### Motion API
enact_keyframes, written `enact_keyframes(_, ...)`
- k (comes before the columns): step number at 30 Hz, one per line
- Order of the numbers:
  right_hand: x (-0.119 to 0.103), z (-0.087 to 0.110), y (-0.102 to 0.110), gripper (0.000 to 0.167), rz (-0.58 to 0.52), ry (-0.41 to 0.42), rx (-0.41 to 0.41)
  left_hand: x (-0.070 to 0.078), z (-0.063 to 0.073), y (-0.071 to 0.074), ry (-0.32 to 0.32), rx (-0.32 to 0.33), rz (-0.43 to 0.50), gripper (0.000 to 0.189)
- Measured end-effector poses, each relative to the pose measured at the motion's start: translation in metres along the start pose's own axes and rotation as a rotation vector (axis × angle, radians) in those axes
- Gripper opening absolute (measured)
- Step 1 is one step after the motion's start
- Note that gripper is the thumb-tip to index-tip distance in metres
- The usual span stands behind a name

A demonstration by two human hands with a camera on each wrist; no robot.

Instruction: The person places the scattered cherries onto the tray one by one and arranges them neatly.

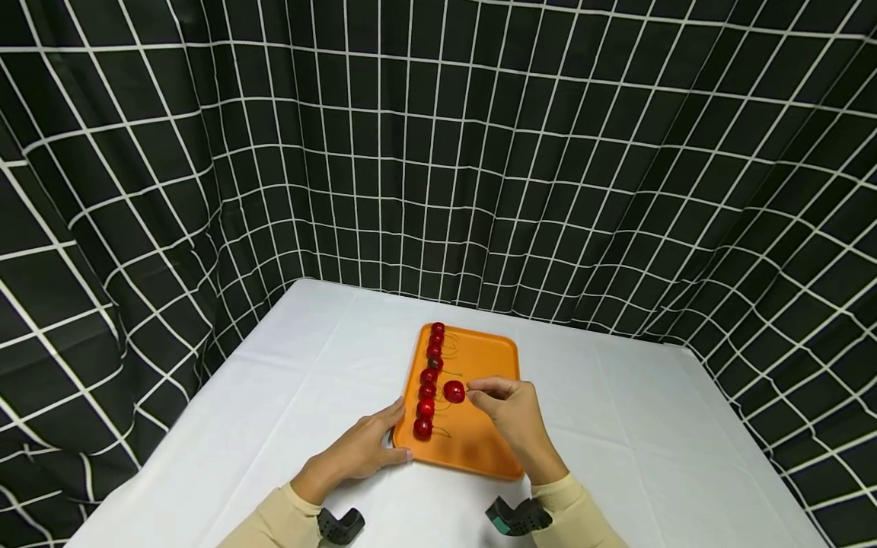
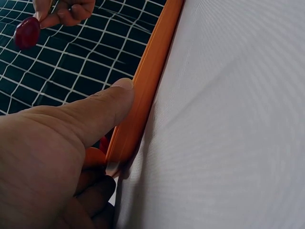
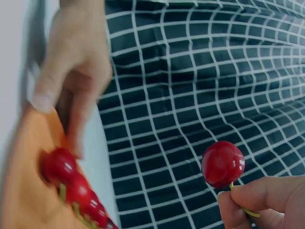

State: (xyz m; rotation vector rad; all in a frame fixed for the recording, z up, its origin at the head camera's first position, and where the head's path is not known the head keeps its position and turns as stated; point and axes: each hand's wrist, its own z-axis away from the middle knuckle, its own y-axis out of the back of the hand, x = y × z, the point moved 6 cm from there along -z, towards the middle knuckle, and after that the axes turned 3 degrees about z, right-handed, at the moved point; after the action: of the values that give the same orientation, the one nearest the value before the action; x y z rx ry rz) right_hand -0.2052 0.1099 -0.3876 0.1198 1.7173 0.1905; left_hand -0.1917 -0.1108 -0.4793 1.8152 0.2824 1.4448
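My right hand pinches a red cherry by its stem between thumb and fingertips, over the middle of the orange tray. In the right wrist view that cherry is held up, its yellow-green stem between the fingers. Along the tray's left side runs a row of several red cherries, most with stems pointing right. My left hand grips the tray's near left corner. In the left wrist view its thumb presses the tray's rim, with the other fingers curled partly out of sight.
The tray lies on a table with a white cloth. Dark curtains with a white grid stand behind the table and at both sides. A black wrist device sits at each wrist.
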Motion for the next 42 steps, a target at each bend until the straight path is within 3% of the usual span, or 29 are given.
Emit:
enact_keyframes(10, 0.022, 0.014, -0.03, 0.008, 0.054, -0.019, -0.051, -0.002, -0.001, -0.001, -0.011, -0.007, -0.012, 0.087)
enact_keyframes(15, 0.036, 0.019, -0.042, 0.008, 0.133, -0.027, -0.093, -0.001, -0.001, -0.001, -0.019, -0.002, -0.024, 0.086)
enact_keyframes(24, 0.054, 0.025, -0.053, 0.005, 0.214, -0.035, -0.144, 0.0, 0.0, -0.001, -0.005, -0.007, -0.011, 0.086)
enact_keyframes(30, 0.058, 0.031, -0.06, 0.007, 0.294, 0.01, -0.18, -0.001, -0.001, -0.002, -0.012, -0.006, -0.015, 0.088)
enact_keyframes(37, 0.06, 0.028, -0.061, 0.009, 0.405, 0.051, -0.141, -0.001, -0.002, 0.001, -0.012, 0.002, -0.026, 0.086)
enact_keyframes(42, 0.061, 0.028, -0.062, 0.007, 0.426, 0.056, -0.144, 0.0, -0.002, 0.003, -0.013, 0.004, -0.021, 0.086)
